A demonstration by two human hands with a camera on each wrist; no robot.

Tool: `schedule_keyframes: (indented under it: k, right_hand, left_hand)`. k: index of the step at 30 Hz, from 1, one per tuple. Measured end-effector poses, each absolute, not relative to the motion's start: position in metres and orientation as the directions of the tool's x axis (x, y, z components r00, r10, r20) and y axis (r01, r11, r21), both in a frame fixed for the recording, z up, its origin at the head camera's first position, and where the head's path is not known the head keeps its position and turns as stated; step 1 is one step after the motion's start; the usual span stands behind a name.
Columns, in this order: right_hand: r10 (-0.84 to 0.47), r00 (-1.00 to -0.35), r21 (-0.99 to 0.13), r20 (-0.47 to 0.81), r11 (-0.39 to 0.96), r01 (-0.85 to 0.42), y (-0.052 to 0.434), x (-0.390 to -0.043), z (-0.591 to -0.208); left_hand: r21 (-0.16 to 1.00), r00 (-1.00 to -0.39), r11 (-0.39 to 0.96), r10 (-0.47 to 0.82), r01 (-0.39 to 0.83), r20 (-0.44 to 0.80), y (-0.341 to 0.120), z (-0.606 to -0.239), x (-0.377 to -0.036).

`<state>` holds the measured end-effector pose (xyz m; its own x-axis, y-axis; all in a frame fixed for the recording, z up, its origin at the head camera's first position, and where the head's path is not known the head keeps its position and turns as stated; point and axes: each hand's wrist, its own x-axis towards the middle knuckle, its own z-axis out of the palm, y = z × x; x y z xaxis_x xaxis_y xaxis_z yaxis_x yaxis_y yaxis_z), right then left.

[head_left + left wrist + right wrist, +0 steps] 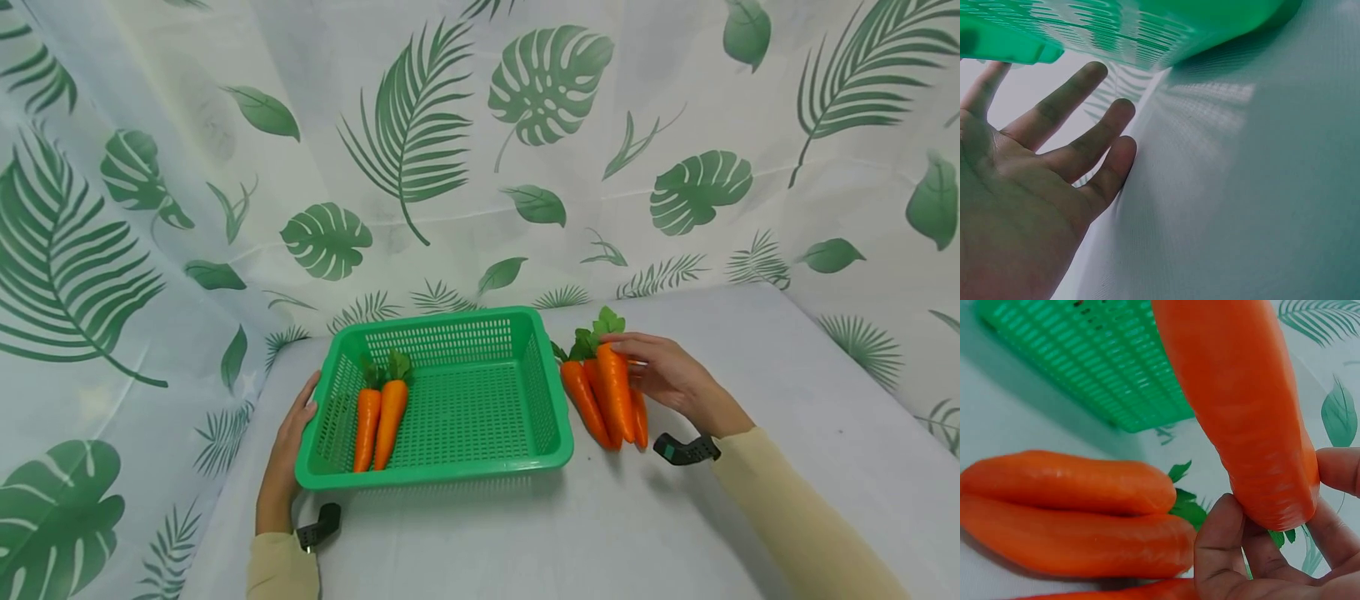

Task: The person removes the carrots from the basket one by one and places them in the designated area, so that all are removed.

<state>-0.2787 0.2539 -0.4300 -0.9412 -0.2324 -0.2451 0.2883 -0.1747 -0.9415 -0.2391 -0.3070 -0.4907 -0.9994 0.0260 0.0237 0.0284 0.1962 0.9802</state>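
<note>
A green plastic basket (420, 479) stands on the white table with two orange carrots (378, 421) lying in its left part. To its right lies a pile of carrots (592, 408) with green tops. My right hand (667, 375) pinches the thick end of one carrot (615, 392) from that pile; the right wrist view shows thumb and fingers (1219, 550) around that carrot (1241, 406), lifted above two others (1072, 512). Against the basket's left wall rests my left hand (288, 442), its fingers (1085, 137) straight beside the basket (1116, 31).
A leaf-printed white cloth (480, 150) hangs behind and on both sides of the table. The table (750, 350) runs bare to the right of the carrot pile and in front of the basket.
</note>
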Motion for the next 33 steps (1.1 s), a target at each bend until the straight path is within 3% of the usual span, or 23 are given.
schedule_keyframes:
  k: [33]
  right_hand:
    - [-0.181, -0.947, -0.942, -0.265, -0.163, 0.295, 0.293, -0.280, -0.449]
  left_hand:
    - [0.977, -0.999, 0.208, 0.028, 0.040, 0.035, -0.306, -0.488, -0.238]
